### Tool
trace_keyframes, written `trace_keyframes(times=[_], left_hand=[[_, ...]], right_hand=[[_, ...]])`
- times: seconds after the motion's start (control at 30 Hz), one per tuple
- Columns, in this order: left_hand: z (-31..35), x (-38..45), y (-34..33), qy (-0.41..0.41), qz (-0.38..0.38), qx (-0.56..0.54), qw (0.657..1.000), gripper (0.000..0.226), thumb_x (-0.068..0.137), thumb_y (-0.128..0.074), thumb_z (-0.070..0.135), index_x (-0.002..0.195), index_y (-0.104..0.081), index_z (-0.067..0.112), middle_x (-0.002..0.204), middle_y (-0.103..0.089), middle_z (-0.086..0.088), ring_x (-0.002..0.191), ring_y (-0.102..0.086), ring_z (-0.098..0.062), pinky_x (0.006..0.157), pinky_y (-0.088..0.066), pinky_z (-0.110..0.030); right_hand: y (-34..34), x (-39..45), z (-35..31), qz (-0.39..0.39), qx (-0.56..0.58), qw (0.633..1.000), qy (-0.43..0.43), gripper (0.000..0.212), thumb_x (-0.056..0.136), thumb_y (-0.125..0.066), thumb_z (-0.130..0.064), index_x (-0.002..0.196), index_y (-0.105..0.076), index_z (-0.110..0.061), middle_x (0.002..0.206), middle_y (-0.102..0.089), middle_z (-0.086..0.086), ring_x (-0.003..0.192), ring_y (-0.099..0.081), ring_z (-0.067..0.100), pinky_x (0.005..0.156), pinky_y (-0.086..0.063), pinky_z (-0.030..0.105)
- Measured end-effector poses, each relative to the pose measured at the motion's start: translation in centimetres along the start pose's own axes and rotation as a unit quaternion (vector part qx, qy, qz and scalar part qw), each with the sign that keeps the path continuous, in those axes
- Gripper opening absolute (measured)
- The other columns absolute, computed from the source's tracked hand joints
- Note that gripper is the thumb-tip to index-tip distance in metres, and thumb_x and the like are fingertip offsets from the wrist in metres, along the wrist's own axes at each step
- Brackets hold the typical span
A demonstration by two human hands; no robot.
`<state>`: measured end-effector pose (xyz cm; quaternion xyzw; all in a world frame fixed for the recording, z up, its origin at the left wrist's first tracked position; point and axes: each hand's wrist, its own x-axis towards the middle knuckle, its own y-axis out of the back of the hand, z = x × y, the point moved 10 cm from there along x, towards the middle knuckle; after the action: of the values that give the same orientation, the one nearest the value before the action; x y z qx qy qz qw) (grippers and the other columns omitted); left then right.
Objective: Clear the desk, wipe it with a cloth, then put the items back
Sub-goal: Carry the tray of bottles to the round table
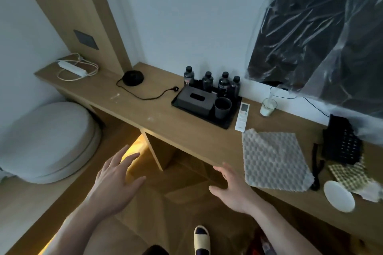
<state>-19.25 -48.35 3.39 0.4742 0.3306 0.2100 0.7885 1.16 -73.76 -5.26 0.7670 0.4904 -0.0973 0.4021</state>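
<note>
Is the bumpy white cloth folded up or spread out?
Spread out. The cloth lies flat on the desk, all its corners showing.

Plastic-wrapped dark sheet (323, 33) ran off top and right edges. Bottle labels (223, 84) too small to read. White dish (339, 196) blurred. Patterned cloth (350, 174) partly hidden under the dark bag (342, 141). Tabletop (157, 114) cut off at right.

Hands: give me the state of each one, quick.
Left hand: open, fingers spread, holding nothing, in front of the long wooden desk.
Right hand: open, fingers relaxed, holding nothing.
</note>
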Motion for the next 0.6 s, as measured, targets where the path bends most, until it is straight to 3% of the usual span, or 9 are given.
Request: trace_keyframes(times=[0.27, 0.5, 0.6], left_hand=[[-5.5, 8.8, 0.8, 0.027, -0.032, -0.025, 0.999, 0.070, 0.091, -0.057, 0.067, 0.153, -0.030, 0.049, 0.170, -0.004, 0.017, 0.158, -0.008, -0.020, 0.127, -0.018, -0.052], [-5.2, 19.6, 2.7, -0.072, -0.085, -0.013, 0.994, 0.069, 0.095, -0.057, 0.059, 0.156, -0.026, 0.046, 0.170, -0.006, 0.015, 0.158, -0.008, -0.021, 0.126, -0.017, -0.046], [-4.2, 24.0, 2.9, -0.121, -0.113, -0.008, 0.986, 0.065, 0.096, -0.060, 0.055, 0.154, -0.031, 0.044, 0.170, -0.014, 0.010, 0.156, -0.016, -0.021, 0.125, -0.023, -0.042]], right_hand=[[1.8, 8.9, -4.5, 0.003, 0.000, 1.000, -0.018, 0.070, 0.096, -0.060, -0.057, 0.156, -0.026, -0.047, 0.170, -0.005, -0.016, 0.158, -0.012, 0.016, 0.125, -0.021, 0.045], [1.7, 15.5, -7.2, 0.055, 0.046, 0.994, -0.081, 0.074, 0.095, -0.065, -0.050, 0.158, -0.027, -0.041, 0.170, -0.013, -0.012, 0.157, -0.015, 0.016, 0.125, -0.021, 0.044], [1.9, 17.1, -7.4, 0.087, 0.086, 0.987, -0.105, 0.078, 0.093, -0.069, -0.049, 0.158, -0.028, -0.038, 0.169, -0.019, -0.009, 0.156, -0.020, 0.017, 0.125, -0.024, 0.044]])
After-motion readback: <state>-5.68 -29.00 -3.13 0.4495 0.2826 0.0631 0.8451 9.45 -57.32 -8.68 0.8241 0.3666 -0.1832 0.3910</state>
